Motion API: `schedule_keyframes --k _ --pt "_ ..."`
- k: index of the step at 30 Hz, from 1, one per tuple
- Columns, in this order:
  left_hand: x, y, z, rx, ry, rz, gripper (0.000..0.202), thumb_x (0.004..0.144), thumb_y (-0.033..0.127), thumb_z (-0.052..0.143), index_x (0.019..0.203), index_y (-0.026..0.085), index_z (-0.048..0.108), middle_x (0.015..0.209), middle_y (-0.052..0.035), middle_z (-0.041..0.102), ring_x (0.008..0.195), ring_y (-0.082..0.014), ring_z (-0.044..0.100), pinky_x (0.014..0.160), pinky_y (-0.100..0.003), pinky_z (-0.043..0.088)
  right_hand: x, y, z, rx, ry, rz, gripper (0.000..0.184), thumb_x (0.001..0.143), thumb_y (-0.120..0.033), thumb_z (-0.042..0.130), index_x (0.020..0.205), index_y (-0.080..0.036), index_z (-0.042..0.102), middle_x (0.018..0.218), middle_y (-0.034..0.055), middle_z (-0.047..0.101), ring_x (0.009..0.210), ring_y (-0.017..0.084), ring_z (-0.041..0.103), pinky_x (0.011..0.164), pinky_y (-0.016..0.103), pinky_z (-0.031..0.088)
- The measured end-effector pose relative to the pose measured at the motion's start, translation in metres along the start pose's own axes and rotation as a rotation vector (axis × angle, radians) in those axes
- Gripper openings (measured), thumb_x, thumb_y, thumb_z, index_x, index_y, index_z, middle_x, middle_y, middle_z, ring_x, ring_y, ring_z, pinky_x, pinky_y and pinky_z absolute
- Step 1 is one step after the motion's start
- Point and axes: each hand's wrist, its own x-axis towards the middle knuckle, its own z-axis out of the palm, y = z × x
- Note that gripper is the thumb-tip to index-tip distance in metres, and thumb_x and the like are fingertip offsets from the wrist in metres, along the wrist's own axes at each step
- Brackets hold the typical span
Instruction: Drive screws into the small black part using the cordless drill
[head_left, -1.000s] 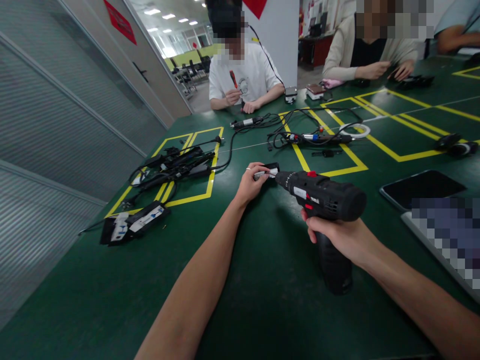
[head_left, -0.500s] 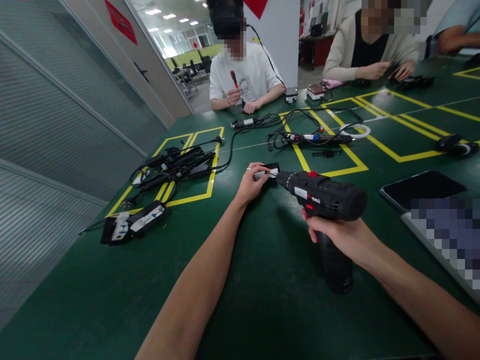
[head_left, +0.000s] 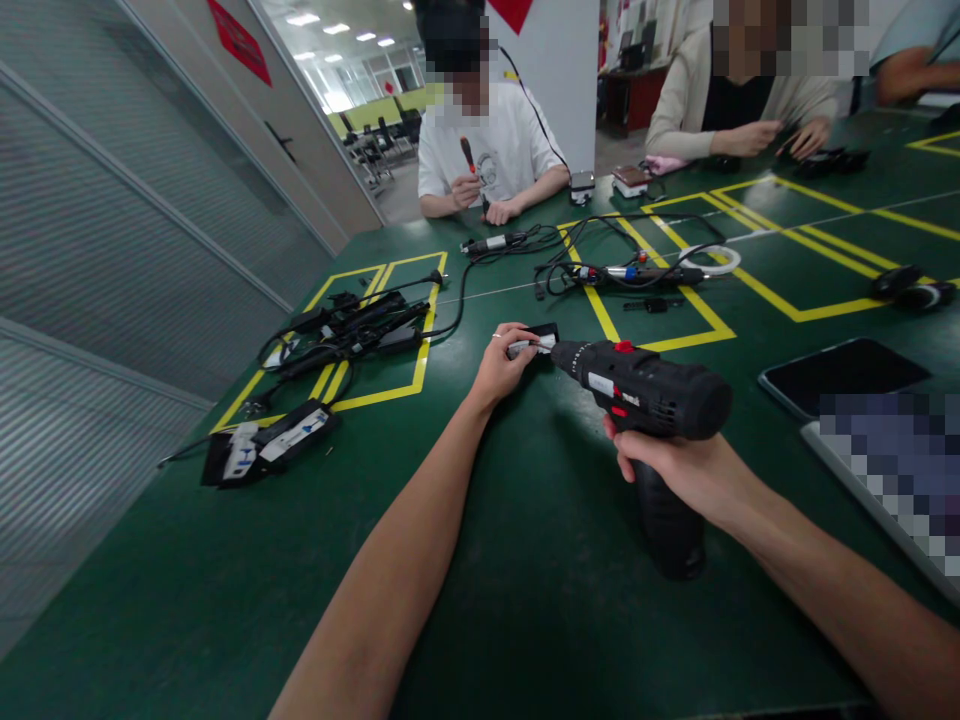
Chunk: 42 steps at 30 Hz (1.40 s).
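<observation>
My right hand (head_left: pixel 667 470) is closed around the grip of a black cordless drill (head_left: pixel 652 385) with red switches. The drill lies level, its chuck pointing left and away from me. At its tip is a small black-and-white part (head_left: pixel 546 340) on the green table. My left hand (head_left: pixel 506 362), a ring on one finger, grips this part from the left. Its fingers cover much of the part, and I cannot make out what kind it is. The contact between bit and part is too small to see clearly.
Black cables and plugs (head_left: pixel 360 330) lie in a heap at left, near a black part with white labels (head_left: pixel 300 432). Behind my hands is a corded pen-like tool (head_left: pixel 637 274). A phone (head_left: pixel 847 375) lies at right. Two co-workers sit across the table (head_left: pixel 525 600).
The view has shifted very slightly. Both hands, the drill and the small part keep the same positions relative to one another.
</observation>
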Motion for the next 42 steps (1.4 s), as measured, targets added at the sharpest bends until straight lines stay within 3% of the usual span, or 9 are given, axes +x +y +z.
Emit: schedule_keyframes --k 42 --pt "-0.0001 -0.0009 -0.0003 0.025 -0.023 0.04 0.022 0.076 0.013 0.064 0.098 0.019 0.066 0.114 -0.0077 0.057 0.116 -0.021 0.054 0.106 -0.041 0.041 -0.0011 0.0037 -0.0001 -0.045 -0.004 -0.024 0.005 0.078 -0.022 0.057 0.077 -0.019 0.061 0.06 -0.0014 0.06 0.062 0.015 0.056 0.064 0.03 0.041"
